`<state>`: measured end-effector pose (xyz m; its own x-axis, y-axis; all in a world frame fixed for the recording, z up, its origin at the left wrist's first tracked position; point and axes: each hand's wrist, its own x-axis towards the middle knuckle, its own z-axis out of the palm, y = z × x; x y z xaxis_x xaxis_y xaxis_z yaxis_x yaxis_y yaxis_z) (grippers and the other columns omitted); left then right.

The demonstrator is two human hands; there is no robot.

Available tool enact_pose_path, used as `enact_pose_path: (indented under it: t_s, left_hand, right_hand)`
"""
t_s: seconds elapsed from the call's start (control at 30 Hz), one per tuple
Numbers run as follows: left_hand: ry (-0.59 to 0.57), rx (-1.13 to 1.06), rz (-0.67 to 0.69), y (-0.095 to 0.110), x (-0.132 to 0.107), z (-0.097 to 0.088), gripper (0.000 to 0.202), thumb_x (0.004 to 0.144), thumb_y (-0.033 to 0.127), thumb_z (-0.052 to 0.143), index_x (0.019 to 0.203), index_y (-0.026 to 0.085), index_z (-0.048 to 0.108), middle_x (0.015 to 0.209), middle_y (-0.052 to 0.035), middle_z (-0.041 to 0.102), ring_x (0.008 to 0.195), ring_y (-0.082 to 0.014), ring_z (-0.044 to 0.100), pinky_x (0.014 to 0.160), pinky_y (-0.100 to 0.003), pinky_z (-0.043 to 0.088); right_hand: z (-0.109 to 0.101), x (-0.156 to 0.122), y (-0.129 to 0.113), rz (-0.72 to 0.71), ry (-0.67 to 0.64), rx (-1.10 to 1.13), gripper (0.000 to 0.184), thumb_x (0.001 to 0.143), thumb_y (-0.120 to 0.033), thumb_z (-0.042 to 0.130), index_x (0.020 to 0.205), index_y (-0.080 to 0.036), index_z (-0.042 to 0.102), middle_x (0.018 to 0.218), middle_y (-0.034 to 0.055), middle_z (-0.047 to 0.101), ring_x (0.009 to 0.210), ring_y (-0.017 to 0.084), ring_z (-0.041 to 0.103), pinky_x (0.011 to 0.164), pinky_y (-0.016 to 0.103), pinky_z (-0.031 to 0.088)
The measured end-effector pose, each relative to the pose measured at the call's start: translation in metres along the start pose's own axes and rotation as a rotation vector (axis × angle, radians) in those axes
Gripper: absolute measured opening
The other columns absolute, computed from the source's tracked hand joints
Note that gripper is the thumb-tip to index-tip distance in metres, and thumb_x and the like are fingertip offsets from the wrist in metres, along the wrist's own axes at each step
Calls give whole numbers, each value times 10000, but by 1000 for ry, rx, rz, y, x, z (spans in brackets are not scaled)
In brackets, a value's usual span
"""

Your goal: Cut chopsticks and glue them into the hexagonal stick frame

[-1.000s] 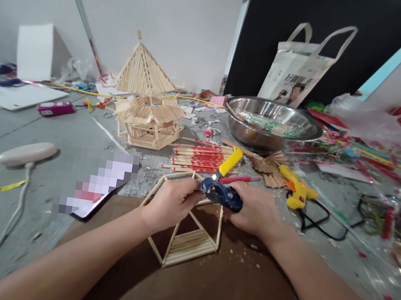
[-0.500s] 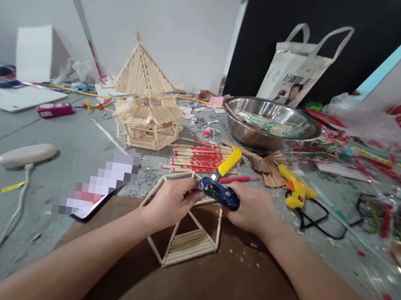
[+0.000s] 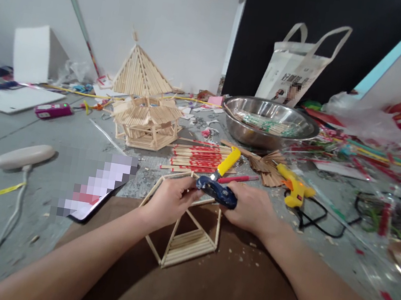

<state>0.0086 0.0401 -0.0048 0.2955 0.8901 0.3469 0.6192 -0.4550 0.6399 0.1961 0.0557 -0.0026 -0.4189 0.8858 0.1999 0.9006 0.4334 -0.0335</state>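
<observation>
My right hand point(image 3: 252, 210) is closed round the blue handle of a pair of cutters point(image 3: 217, 191) whose other handle is yellow and points up and away. My left hand point(image 3: 169, 201) pinches a thin wooden stick at the cutter's jaws; the stick itself is barely visible. Both hands hover just above a triangular frame of wooden sticks point(image 3: 186, 241) that lies on a brown board point(image 3: 208, 293) in front of me.
Beyond the hands lie a bundle of red-wrapped chopsticks point(image 3: 195, 157), a yellow glue gun point(image 3: 295, 188), a small stick pavilion point(image 3: 147, 121), a stick roof point(image 3: 140, 74), a steel bowl point(image 3: 269, 125) and a white tote bag point(image 3: 297, 69). A phone point(image 3: 95, 189) and a white oval device point(image 3: 24, 156) lie on the left.
Both hands and the cutters have shifted slightly left and away from me. Their grips look the same.
</observation>
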Motion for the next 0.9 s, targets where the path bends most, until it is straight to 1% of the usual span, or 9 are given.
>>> enact_pose_path:
  t_s: [0.17,0.27,0.5,0.6,0.67,0.73,0.83,0.9]
  left_hand:
    - [-3,25,-3,0,0,-1,189,757,234,426,597,136,449,517,41,422,490,-56,364,469,-163,277]
    - [1,19,-1,1,0,-1,205,764,251,422,595,137,448,505,44,420,476,-53,360,460,-161,273]
    - [-44,37,-42,-1,2,-5,199,766,263,428,628,138,501,565,25,502,508,-63,401,479,-172,285]
    - [-101,-11,-67,-1,4,-6,183,761,260,435,669,141,540,603,17,538,541,-70,437,505,-173,310]
    - [-159,-61,-71,0,4,-6,181,760,249,434,681,145,558,612,17,550,563,-72,455,529,-171,326]
    - [-199,-99,-81,0,6,-6,195,760,244,428,660,145,562,599,21,547,564,-69,459,539,-169,331]
    - [-227,-118,-132,0,8,-8,241,761,279,418,627,140,563,586,19,540,556,-71,453,542,-175,334]
    - [-287,-123,-174,-1,9,-10,259,757,300,413,631,137,572,588,16,542,553,-73,450,540,-177,335]
  right_hand:
    - [1,1,0,9,-27,-17,338,672,-435,444,868,-185,560,817,49,651,736,217,599,578,277,375]
    - [1,0,1,12,-19,-42,349,674,-438,443,883,-183,559,815,53,653,728,216,600,573,274,371]
    - [3,1,2,13,20,-41,349,669,-439,445,885,-189,558,798,43,652,723,218,597,556,274,357]
    - [2,3,6,31,14,-46,326,673,-436,443,855,-192,560,778,44,649,704,207,590,543,267,340]
    - [2,4,10,76,21,-48,314,681,-443,431,836,-200,557,763,40,643,690,205,584,529,268,328]
    - [1,5,15,132,56,-63,306,680,-443,432,839,-210,550,757,41,636,696,212,576,522,272,320]
    - [2,7,21,178,124,-104,331,676,-433,448,907,-212,530,790,60,626,730,234,564,542,288,330]
    - [5,9,26,198,158,-132,406,690,-471,428,974,-192,505,814,81,620,746,249,557,573,307,347]
